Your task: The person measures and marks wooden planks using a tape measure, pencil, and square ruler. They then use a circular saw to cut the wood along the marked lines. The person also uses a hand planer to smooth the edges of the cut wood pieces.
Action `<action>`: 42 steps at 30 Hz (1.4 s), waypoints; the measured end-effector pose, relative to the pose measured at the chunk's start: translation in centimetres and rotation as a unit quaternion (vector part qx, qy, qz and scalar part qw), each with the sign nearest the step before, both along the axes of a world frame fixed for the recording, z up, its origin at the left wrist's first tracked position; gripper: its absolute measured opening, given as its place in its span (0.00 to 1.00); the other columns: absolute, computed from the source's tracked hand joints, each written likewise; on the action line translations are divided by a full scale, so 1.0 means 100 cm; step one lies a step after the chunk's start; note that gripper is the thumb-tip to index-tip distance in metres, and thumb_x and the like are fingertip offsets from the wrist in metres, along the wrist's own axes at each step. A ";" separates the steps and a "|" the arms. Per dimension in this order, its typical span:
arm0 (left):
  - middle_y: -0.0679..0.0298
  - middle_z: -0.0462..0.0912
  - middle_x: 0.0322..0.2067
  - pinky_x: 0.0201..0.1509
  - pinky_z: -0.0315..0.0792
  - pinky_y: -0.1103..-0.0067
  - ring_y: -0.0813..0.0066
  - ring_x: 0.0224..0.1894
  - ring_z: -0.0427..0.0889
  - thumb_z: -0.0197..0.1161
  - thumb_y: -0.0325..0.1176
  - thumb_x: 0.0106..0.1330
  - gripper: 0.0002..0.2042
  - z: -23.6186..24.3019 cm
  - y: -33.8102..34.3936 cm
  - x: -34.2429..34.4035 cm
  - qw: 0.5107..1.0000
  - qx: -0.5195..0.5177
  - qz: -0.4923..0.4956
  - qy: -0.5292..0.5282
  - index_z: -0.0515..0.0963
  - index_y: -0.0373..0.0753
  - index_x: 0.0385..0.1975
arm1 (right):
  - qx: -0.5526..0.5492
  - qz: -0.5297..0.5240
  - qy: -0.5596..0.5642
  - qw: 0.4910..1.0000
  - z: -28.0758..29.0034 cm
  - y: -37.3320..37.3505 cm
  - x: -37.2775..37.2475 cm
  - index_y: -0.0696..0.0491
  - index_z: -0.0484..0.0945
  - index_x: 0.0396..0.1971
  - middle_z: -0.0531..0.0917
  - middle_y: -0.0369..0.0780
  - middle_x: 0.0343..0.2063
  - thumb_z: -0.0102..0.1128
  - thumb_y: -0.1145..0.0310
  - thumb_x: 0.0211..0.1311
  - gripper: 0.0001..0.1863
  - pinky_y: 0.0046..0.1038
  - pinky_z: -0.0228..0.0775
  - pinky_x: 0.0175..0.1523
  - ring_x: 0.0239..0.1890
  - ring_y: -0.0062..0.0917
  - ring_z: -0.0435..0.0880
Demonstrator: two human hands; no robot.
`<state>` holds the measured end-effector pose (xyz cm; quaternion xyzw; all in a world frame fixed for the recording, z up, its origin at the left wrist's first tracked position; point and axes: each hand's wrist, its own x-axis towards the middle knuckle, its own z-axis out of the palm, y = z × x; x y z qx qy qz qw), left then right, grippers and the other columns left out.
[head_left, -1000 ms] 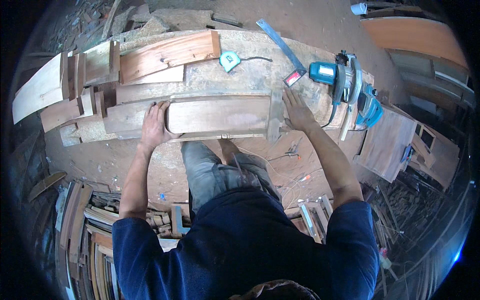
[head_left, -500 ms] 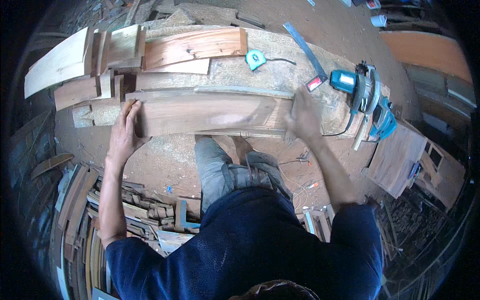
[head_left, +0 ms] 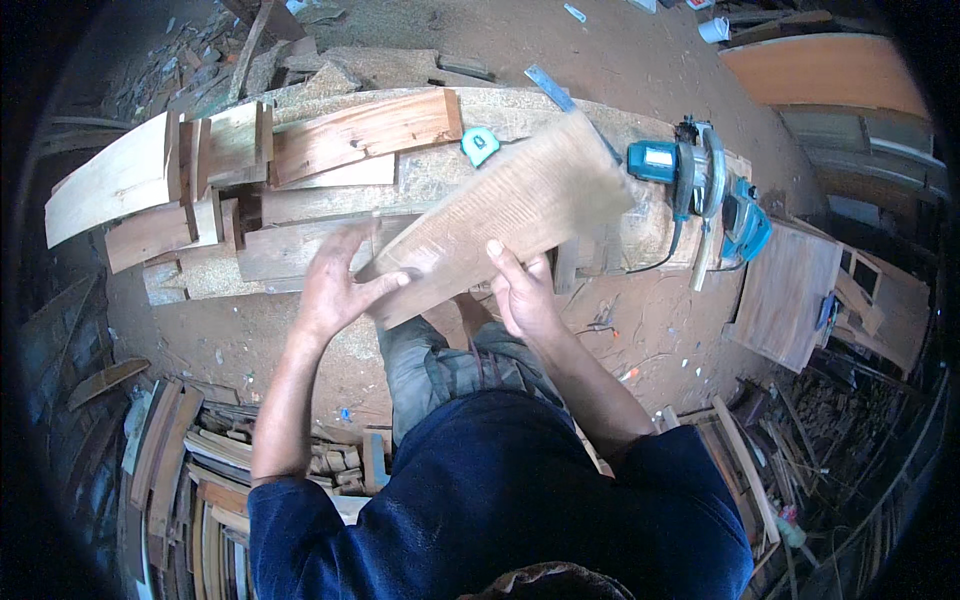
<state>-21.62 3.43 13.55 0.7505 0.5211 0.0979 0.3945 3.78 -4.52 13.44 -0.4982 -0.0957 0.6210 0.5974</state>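
A wide brown wooden board is lifted and tilted above the workbench, its right end raised toward the far side and blurred. My right hand grips its near edge, thumb on the upper face and fingers underneath. At the board's left end, my left hand has its fingers spread apart. The left thumb lies against the board's corner, while the fingertips are smeared by motion. Behind the board, a teal tape measure rests on the workbench. A metal try square is partly covered by the board.
A teal circular saw with its cord sits at the bench's right end. Several cut planks are grouped at the left. Stacked timber strips stand near my left side, and a wooden panel lies to the right.
The board has been raised off the bench and swung diagonally. My right hand moved from its right end to its near edge; my left hand shifted right and its fingers spread.
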 end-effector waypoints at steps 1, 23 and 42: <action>0.47 0.82 0.55 0.61 0.76 0.63 0.56 0.58 0.82 0.80 0.60 0.49 0.41 -0.011 -0.003 0.000 0.996 -0.091 0.010 -0.005 0.78 0.39 0.59 | -0.014 -0.024 0.033 0.999 -0.003 -0.008 -0.005 0.57 0.68 0.65 0.78 0.42 0.59 0.62 0.71 0.71 0.25 0.39 0.70 0.67 0.63 0.30 0.77; 0.64 0.83 0.49 0.61 0.71 0.59 0.60 0.55 0.80 0.69 0.26 0.62 0.07 -0.086 -0.075 -0.024 0.949 0.307 -0.058 0.031 0.80 0.40 0.38 | -0.077 -0.117 0.133 0.981 -0.096 -0.069 0.072 0.58 0.70 0.58 0.76 0.43 0.63 0.59 0.66 0.69 0.21 0.41 0.58 0.76 0.69 0.36 0.71; 0.55 0.82 0.54 0.61 0.69 0.62 0.57 0.58 0.77 0.69 0.38 0.66 0.21 -0.102 0.006 -0.010 0.991 0.078 -0.105 0.042 0.82 0.43 0.58 | -0.145 0.082 -0.388 0.907 -0.121 -0.061 0.104 0.63 0.80 0.53 0.86 0.39 0.31 0.65 0.61 0.72 0.20 0.24 0.79 0.38 0.31 0.20 0.85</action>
